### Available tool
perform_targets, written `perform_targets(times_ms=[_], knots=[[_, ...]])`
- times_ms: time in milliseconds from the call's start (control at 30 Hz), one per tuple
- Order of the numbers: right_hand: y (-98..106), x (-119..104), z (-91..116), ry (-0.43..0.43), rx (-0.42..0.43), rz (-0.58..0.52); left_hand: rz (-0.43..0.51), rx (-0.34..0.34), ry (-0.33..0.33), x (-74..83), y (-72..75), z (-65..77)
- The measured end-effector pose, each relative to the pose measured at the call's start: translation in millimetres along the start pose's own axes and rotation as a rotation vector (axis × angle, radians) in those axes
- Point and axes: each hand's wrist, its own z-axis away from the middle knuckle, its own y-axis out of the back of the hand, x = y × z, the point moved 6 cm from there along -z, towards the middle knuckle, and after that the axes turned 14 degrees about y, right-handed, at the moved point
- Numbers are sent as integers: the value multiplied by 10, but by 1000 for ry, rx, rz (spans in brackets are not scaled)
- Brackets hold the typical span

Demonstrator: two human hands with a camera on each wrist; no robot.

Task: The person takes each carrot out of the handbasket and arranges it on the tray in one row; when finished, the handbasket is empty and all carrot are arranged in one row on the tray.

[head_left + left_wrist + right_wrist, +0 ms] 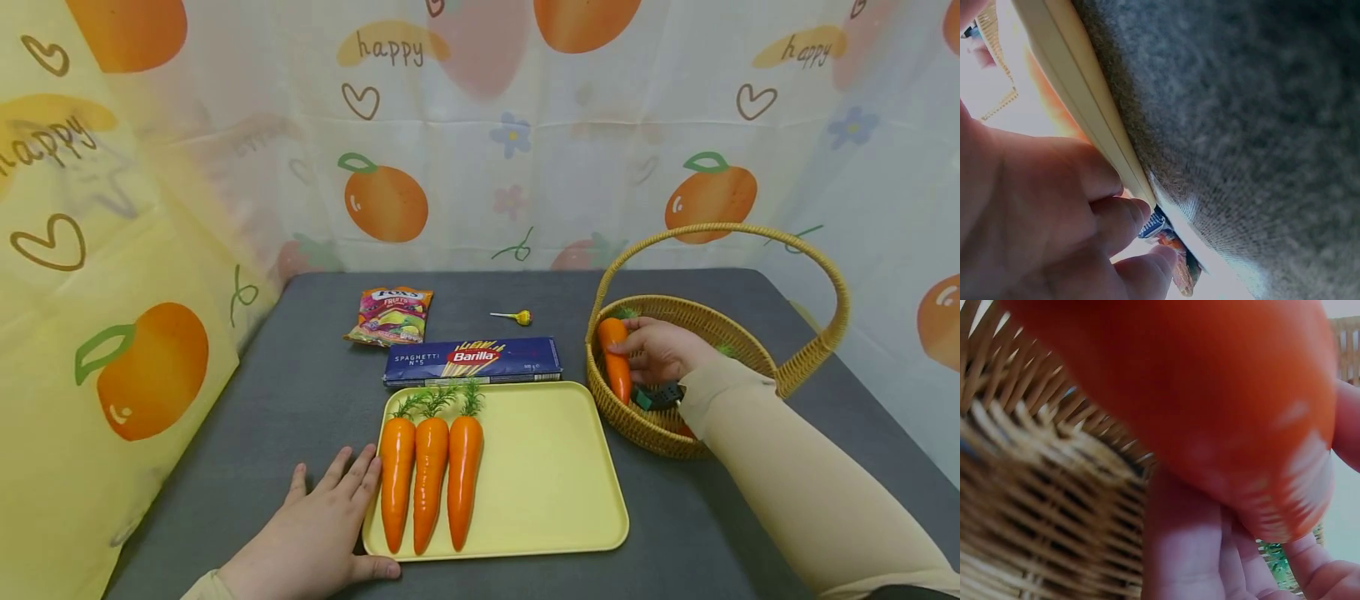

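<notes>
Inside the wicker basket (645, 433), my right hand (663, 350) grips an orange carrot (617, 362) near its top, fingers curled round it. In the right wrist view the carrot (1229, 412) fills much of the picture, with fingers beneath it and woven wicker (1054, 506) behind. My left hand (318, 517) lies with spread fingers along the left rim of the yellow tray (547, 467). Three carrots (431, 483) with green tops lie side by side at the tray's left. The left wrist view shows the fingers (1116, 219) against the tray's edge (1079, 81).
Behind the tray lies a blue spaghetti box (517, 358). Farther back are a candy bag (393, 317) and a yellow lollipop (522, 317). The basket's tall handle (720, 227) arches over it. A patterned curtain (465, 125) hangs beyond the grey table (247, 400).
</notes>
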Motion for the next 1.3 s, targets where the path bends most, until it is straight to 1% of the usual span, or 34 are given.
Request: perform_targets(times_ms=[100, 233, 400, 533, 667, 800, 900, 967, 1200, 1300], knots=[[8, -37, 16, 17, 3, -32, -1, 12, -10, 6, 7, 16], [36, -92, 45, 49, -9, -38, -4, 18, -12, 8, 18, 30], [54, -179, 105, 72, -6, -79, -8, 18, -7, 10, 24, 31], [61, -252, 188, 107, -7, -82, -13, 15, 0, 11, 19, 25], [30, -289, 308, 164, -11, -116, -21, 12, 6, 12, 15, 19], [-77, -290, 442, 219, -34, -171, -20, 11, 7, 13, 20, 19], [-198, -273, 540, 250, -63, -177, -16, 10, 6, 11, 20, 24], [-285, -254, 606, 267, -67, -173, -13, 11, 4, 11, 22, 30], [-603, -154, 769, 304, -5, -148, -12, 23, -4, 9, 33, 43], [-735, -77, 794, 298, -3, -119, -15, 24, -4, 11, 33, 41]])
